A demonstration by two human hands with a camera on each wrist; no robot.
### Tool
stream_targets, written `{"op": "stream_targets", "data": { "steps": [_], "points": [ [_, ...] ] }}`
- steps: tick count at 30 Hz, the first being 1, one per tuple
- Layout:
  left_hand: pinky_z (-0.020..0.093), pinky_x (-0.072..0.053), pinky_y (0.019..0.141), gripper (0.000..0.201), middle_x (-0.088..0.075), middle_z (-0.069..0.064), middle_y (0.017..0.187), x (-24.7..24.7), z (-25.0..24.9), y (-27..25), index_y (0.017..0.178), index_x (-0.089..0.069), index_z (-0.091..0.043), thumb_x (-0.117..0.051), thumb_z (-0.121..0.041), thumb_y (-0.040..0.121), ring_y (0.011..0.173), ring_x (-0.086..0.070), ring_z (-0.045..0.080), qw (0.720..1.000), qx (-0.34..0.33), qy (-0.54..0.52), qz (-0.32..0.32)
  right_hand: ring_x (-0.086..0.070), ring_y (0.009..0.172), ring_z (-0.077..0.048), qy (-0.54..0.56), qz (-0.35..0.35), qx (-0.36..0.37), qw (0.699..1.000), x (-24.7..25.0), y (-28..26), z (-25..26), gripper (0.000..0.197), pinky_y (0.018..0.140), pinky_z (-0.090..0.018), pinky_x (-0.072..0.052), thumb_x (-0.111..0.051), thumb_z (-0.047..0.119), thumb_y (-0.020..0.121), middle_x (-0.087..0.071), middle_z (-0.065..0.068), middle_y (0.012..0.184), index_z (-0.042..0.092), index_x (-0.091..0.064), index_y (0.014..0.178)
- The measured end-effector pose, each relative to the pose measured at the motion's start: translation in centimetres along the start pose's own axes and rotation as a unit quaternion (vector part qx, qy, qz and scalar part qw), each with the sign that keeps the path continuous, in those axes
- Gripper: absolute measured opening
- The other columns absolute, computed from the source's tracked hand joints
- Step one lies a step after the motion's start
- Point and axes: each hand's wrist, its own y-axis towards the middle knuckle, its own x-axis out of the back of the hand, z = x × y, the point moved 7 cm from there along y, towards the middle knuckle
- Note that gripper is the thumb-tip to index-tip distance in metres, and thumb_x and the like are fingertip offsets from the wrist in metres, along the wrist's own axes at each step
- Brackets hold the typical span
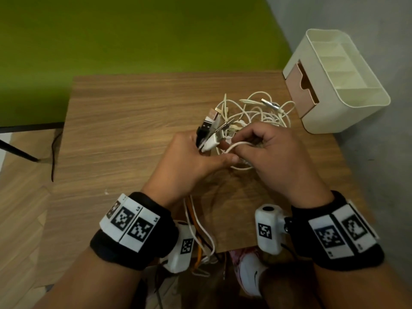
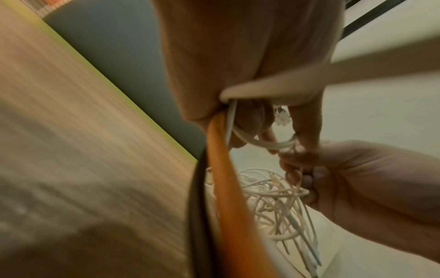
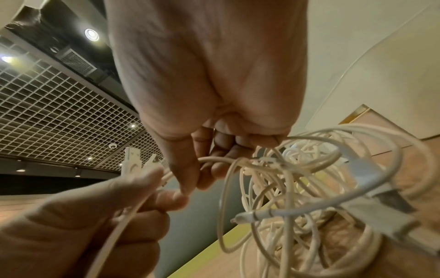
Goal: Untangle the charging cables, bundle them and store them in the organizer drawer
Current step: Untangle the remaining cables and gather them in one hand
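Charging cables [image 1: 256,112] are only partly sorted: a loose white tangle lies on the wooden worktop [image 1: 133,121] just in front of the organizer [image 1: 338,85], while several plug ends are gathered in the left hand [image 1: 189,157], whose fingers curl around them, with an orange lead [image 2: 228,188] and a dark one trailing down past the wrist. The right hand [image 1: 274,152] pinches a white strand [image 1: 236,144] running from that fistful into the heap, apparently teasing one lead free. By my reading the untangling is under way and far from finished; nothing is bundled yet, and the pink drawer [image 1: 301,88], standing slightly open, shows no cable inside from this angle.
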Motion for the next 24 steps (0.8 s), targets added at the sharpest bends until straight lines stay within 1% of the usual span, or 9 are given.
{"op": "stream_targets", "data": {
  "steps": [3, 5, 8, 10, 12, 17, 19, 22, 24],
  "points": [
    [0.014, -0.033, 0.048, 0.022, -0.055, -0.016, 0.047, 0.8, -0.2, -0.2, 0.065, -0.064, -0.024, -0.079, -0.016, 0.079, 0.047, -0.046, -0.006, 0.998, -0.018, 0.05, -0.034, -0.061, 0.073, 0.008, 0.016, 0.006, 0.0, 1.0, 0.1, -0.1, 0.3, 0.009, 0.06, -0.005, -0.042, -0.076, 0.019, 0.083, -0.067, 0.016, 0.075, 0.027, -0.072, 0.083],
    [0.025, -0.036, 0.046, 0.018, -0.056, -0.004, 0.049, 2.0, -0.2, -0.1, 0.066, -0.067, -0.02, -0.079, -0.021, 0.08, 0.047, -0.047, 0.003, 0.995, -0.031, 0.042, -0.086, -0.062, 0.076, 0.005, 0.003, 0.03, -0.006, 1.0, -0.1, 0.0, 0.1, 0.003, 0.064, -0.007, -0.043, -0.074, 0.03, 0.085, -0.068, 0.016, 0.079, 0.029, -0.072, 0.085],
    [0.03, -0.034, 0.044, 0.018, -0.049, -0.004, 0.043, 3.8, 0.4, 0.0, 0.071, -0.068, -0.004, -0.076, -0.016, 0.083, 0.039, -0.041, 0.013, 0.989, -0.008, -0.02, -0.148, -0.059, 0.088, 0.0, -0.106, 0.077, -0.017, 0.991, -0.9, 0.3, -1.4, 0.03, 0.091, -0.036, -0.047, -0.055, 0.06, 0.086, -0.064, 0.019, 0.088, 0.032, -0.067, 0.089],
    [0.041, -0.036, 0.043, 0.022, -0.047, -0.003, 0.041, 4.1, 0.5, 0.1, 0.071, -0.066, 0.003, -0.072, -0.012, 0.086, 0.036, -0.038, 0.017, 0.988, 0.002, -0.034, -0.148, -0.055, 0.095, -0.004, -0.171, 0.078, -0.014, 0.982, -1.0, 0.5, -1.9, 0.036, 0.098, -0.052, -0.041, -0.041, 0.065, 0.085, -0.059, 0.021, 0.091, 0.036, -0.061, 0.089],
    [0.042, -0.035, 0.044, 0.024, -0.047, -0.004, 0.043, 4.3, 1.0, 0.2, 0.07, -0.065, 0.0, -0.072, -0.016, 0.087, 0.038, -0.038, 0.017, 0.99, 0.027, -0.025, -0.139, -0.053, 0.096, -0.005, -0.153, 0.058, 0.001, 0.987, -0.4, 0.7, -1.8, 0.023, 0.098, -0.051, -0.04, -0.045, 0.055, 0.092, -0.057, 0.021, 0.092, 0.038, -0.061, 0.092],
    [0.027, -0.034, 0.048, 0.032, -0.052, -0.006, 0.052, 4.4, 3.1, 0.6, 0.066, -0.062, -0.009, -0.076, -0.031, 0.083, 0.047, -0.043, 0.007, 0.985, 0.08, 0.109, -0.106, -0.058, 0.089, -0.002, -0.024, 0.027, 0.053, 0.998, 0.2, 0.6, -0.5, 0.009, 0.076, -0.018, -0.043, -0.063, 0.028, 0.095, -0.063, 0.013, 0.09, 0.026, -0.071, 0.095],
    [0.026, -0.035, 0.047, 0.031, -0.055, -0.003, 0.055, 4.0, 2.8, 0.6, 0.068, -0.064, -0.005, -0.076, -0.029, 0.083, 0.049, -0.044, 0.005, 0.985, 0.063, 0.123, -0.105, -0.056, 0.088, 0.001, -0.048, 0.044, 0.061, 0.996, -0.7, 0.7, -0.5, 0.011, 0.078, -0.019, -0.04, -0.063, 0.031, 0.094, -0.061, 0.017, 0.086, 0.025, -0.072, 0.093],
    [0.026, -0.038, 0.05, 0.021, -0.06, -0.005, 0.057, 2.9, 2.3, 0.4, 0.072, -0.069, -0.009, -0.076, -0.025, 0.082, 0.053, -0.046, 0.0, 0.992, 0.036, 0.098, -0.07, -0.053, 0.086, -0.001, -0.09, 0.049, 0.087, 0.991, -1.4, 0.7, -0.4, 0.02, 0.085, -0.037, -0.043, -0.059, 0.038, 0.089, -0.059, 0.019, 0.082, 0.026, -0.074, 0.09],
    [0.03, -0.041, 0.053, 0.014, -0.069, 0.0, 0.066, 1.9, 2.1, 0.3, 0.08, -0.073, -0.012, -0.075, -0.025, 0.084, 0.06, -0.052, 0.001, 0.996, 0.027, 0.077, -0.03, -0.053, 0.081, -0.006, -0.08, 0.042, 0.121, 0.989, -1.5, 0.6, 0.2, 0.021, 0.079, -0.035, -0.044, -0.059, 0.035, 0.088, -0.058, 0.014, 0.078, 0.02, -0.073, 0.085]
  ]
}}
